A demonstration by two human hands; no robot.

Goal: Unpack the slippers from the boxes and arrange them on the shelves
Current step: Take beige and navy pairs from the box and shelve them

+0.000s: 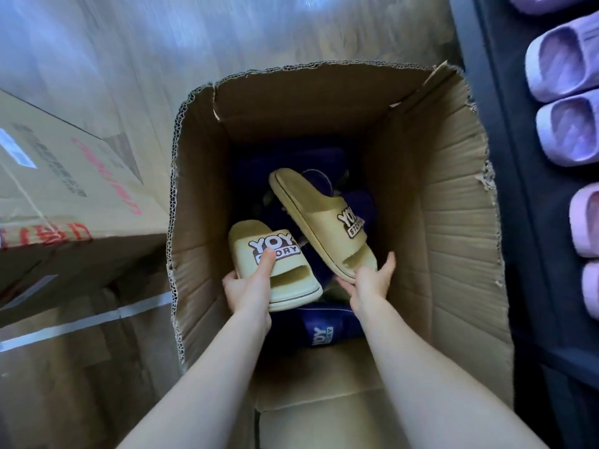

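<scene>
Well, two bare arms reach straight down into the open cardboard box (453,222), side by side and a little apart. The left hand (249,286) grips one yellow slipper (291,286). Its thumb presses on top of the strap, right on the "YOY STORY" label, and its fingers curl under the sole. The right hand (369,283) holds the toe end of the second yellow slipper (311,205), with the thumb on one side and the fingers on the other. That slipper is tilted, and its heel points away toward the back of the box. Both yellow slippers are inside the box, above a pile of dark blue slippers (321,332) at the bottom. A closed box (64,189) with red print sits to the left on the wooden floor (129,43). On the right is a dark shelf (505,157) with purple slippers (564,59) and pink slippers (586,222) in a row.
</scene>
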